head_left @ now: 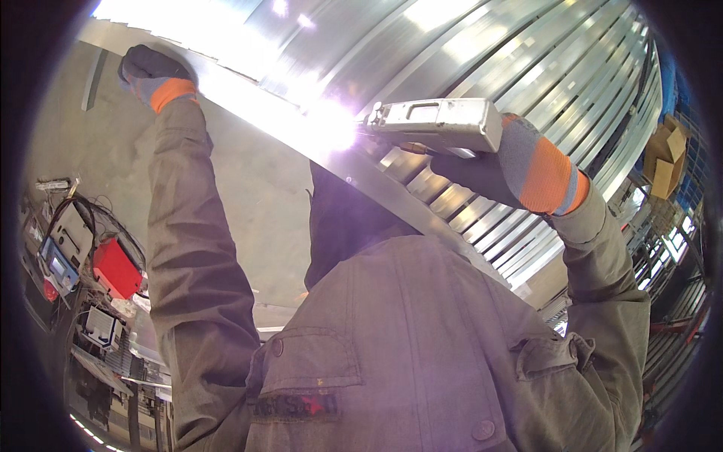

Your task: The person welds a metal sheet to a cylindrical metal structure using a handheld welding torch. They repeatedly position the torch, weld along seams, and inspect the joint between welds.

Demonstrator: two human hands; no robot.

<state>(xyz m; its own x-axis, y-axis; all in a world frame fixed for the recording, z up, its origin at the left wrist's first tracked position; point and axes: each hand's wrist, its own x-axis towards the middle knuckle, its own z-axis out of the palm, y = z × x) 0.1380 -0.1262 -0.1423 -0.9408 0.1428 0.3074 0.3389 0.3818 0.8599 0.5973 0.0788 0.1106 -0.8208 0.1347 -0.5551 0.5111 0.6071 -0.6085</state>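
At the far left, low down, a red box (117, 269) and a blue-faced machine (59, 265) sit among cables, well apart from the work overhead. Above them the left hand (154, 75), in a grey glove with an orange cuff, is raised to the upper left end of a long metal edge strip (248, 105). Its grip is closed over that edge, fingers curled on the far side, so how tightly it clamps cannot be told. The strip runs diagonally down to the right, its lower side bordering a flat grey panel (248, 203), with open room beneath it down to the person's olive jacket (422, 339). Midway along the strip a white glare (331, 128) blots out the exact contact point. Just right of the glare is the welding tool (437, 124), a pale boxy body lying nearly level with its nose at the strip. The right hand (489, 169), gloved the same way, wraps its grip fully shut around the tool from below. Behind and to the right, curved ribbed metal sheeting (542, 75) fills the space. A cardboard box (666, 158) sits at the far right edge.
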